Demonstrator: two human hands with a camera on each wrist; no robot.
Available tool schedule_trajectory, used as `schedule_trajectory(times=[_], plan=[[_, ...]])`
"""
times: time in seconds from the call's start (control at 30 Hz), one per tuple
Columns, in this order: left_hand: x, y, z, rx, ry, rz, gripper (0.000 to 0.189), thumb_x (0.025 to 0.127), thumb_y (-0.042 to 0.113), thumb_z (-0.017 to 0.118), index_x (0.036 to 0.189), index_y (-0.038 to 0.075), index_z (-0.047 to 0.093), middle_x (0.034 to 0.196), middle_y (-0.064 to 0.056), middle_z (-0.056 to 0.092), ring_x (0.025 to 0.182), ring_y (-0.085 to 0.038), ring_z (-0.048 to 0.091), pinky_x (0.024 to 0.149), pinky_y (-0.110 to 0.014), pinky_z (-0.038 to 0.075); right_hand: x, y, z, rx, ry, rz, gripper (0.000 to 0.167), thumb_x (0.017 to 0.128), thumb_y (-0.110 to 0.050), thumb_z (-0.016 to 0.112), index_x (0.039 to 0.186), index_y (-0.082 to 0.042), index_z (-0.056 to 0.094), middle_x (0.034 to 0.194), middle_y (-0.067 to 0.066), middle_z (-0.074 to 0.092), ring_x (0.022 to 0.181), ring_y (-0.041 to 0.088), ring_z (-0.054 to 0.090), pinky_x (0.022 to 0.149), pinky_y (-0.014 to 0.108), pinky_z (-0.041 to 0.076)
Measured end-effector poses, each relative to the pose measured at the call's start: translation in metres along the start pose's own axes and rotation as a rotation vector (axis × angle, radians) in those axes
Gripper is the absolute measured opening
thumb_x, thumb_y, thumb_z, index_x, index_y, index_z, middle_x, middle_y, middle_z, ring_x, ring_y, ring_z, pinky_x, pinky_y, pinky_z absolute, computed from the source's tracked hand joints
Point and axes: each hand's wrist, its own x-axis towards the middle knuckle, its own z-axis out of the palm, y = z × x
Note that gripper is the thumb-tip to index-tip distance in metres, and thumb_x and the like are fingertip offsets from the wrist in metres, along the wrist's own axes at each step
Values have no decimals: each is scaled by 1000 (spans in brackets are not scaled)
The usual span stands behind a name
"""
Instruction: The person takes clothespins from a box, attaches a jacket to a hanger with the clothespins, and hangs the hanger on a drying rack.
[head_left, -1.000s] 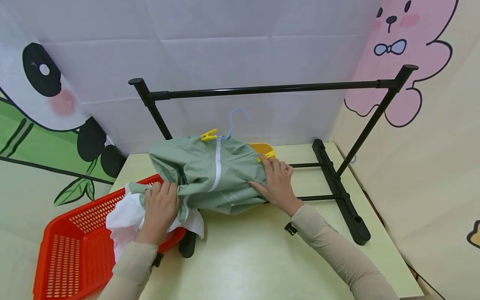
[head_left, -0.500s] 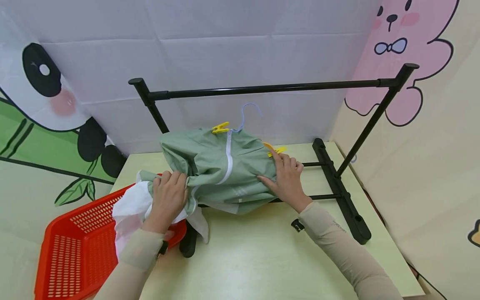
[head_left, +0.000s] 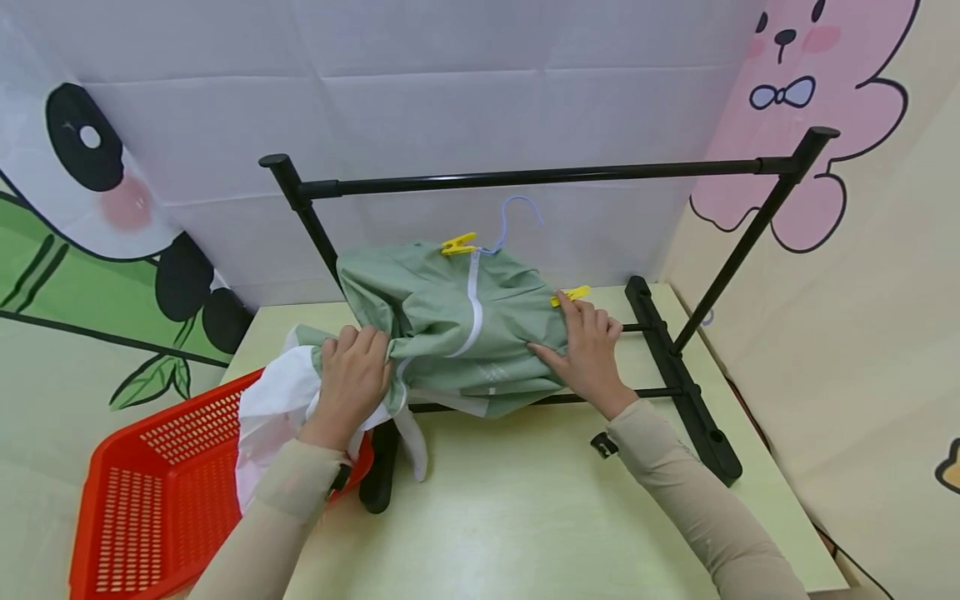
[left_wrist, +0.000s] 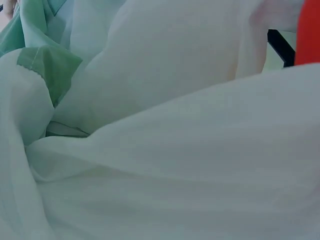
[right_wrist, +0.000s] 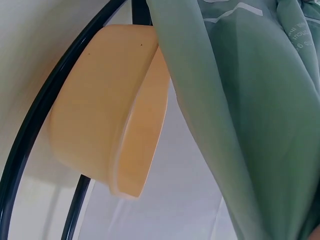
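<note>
A green jacket with a white zip and white lining hangs on a thin blue hanger, its hook above the collar. One yellow clothespin sits at the collar, another clothespin at the right shoulder. My left hand grips bunched jacket fabric on the left side, white cloth trailing below it. With thumb in front and fingers along the edge, my right hand holds the jacket's right side just under the second clothespin. Fabric fills the left wrist view and hides that hand's fingers.
Behind the jacket stands a black clothes rack. A red plastic basket is at the left, partly under the white cloth. The right wrist view shows an orange-yellow container by the rack. All this is around a pale table.
Both hands have moved right and slightly up, carrying the jacket and hanger. The hook has come closer to the rack's top bar. The jacket now hides the orange-yellow container in the head view.
</note>
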Motion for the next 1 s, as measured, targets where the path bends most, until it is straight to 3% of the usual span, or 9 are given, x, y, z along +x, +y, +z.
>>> schedule_trajectory(times=[0.13, 0.3, 0.37, 0.57, 0.73, 0.83, 1.0], plan=[[5, 3, 0, -9, 14, 4, 18, 95, 11, 44, 81, -1, 45, 81, -15, 47, 72, -37, 39, 60, -46, 27, 0, 3, 0, 11, 12, 1, 93, 89, -75, 42, 149, -3, 39, 121, 25, 48, 87, 38, 39, 77, 55, 24], [13, 7, 1, -20, 31, 14, 20, 97, 11, 44, 81, 0, 44, 80, -14, 47, 71, -35, 38, 60, -46, 26, 0, 3, -2, 5, 8, 20, 89, 84, -53, 74, 147, -1, 40, 122, 25, 48, 88, 38, 39, 78, 55, 24], [17, 8, 2, -26, 35, 20, 21, 97, 12, 45, 80, 1, 44, 80, -14, 46, 71, -36, 38, 60, -46, 26, 0, 4, -3, 3, 6, 26, 89, 82, -48, 77, 147, 0, 41, 122, 26, 48, 88, 39, 39, 78, 55, 24], [25, 11, 4, -52, 30, 39, 23, 97, 14, 46, 80, 1, 43, 79, -14, 45, 71, -36, 36, 60, -46, 26, 0, 7, -5, 4, 25, 30, 96, 89, -77, 38, 146, 0, 42, 120, 26, 49, 87, 40, 40, 78, 56, 24], [33, 16, 9, -74, 21, 46, 23, 97, 16, 47, 81, 1, 43, 79, -13, 44, 74, -36, 38, 63, -47, 27, -1, 12, -8, 5, 47, 36, 98, 88, -79, 34, 144, 1, 45, 119, 27, 48, 85, 41, 39, 75, 57, 23], [38, 19, 12, -89, 25, 48, 23, 98, 17, 48, 82, 1, 43, 80, -13, 45, 74, -36, 38, 63, -48, 27, -1, 15, -10, 7, 51, 34, 96, 89, -77, 39, 145, 0, 44, 119, 28, 48, 85, 42, 38, 75, 57, 22], [48, 26, 17, -104, 5, 45, 23, 100, 17, 47, 84, 1, 44, 82, -13, 45, 74, -35, 36, 65, -47, 26, -1, 18, -14, 12, 51, 46, 86, 85, -52, 73, 146, -1, 42, 120, 27, 47, 89, 43, 39, 78, 59, 22]])
